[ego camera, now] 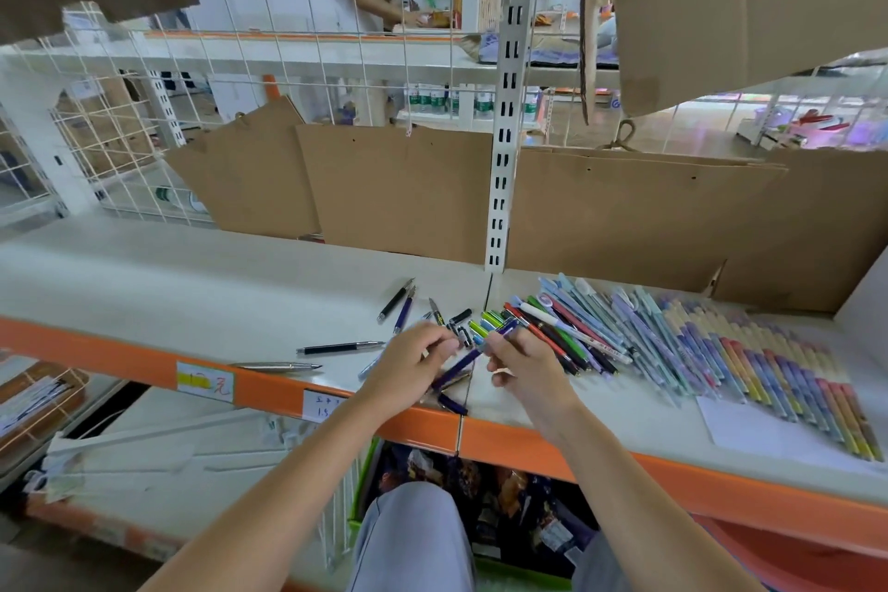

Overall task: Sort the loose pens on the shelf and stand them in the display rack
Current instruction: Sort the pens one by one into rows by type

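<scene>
A dark blue pen (462, 363) is held between both hands just above the shelf's front edge. My left hand (412, 365) grips its lower part and my right hand (518, 357) pinches its upper end near the cap. Another dark blue pen (452, 403) lies below them on the shelf. Loose dark pens (400, 301) and a black pen (339, 347) lie to the left, with a silver pen (278, 366) nearer the edge. A mixed pile of green, red and black pens (552, 332) sits right of my hands. No display rack is visible.
A long fan of pastel and coloured pens (749, 351) covers the shelf's right side, with a white sheet (764, 428) beside it. Cardboard panels (399, 188) and a slotted white upright (504, 120) stand at the back. The orange front rail (269, 387) carries price labels. A person stands beyond the wire grid.
</scene>
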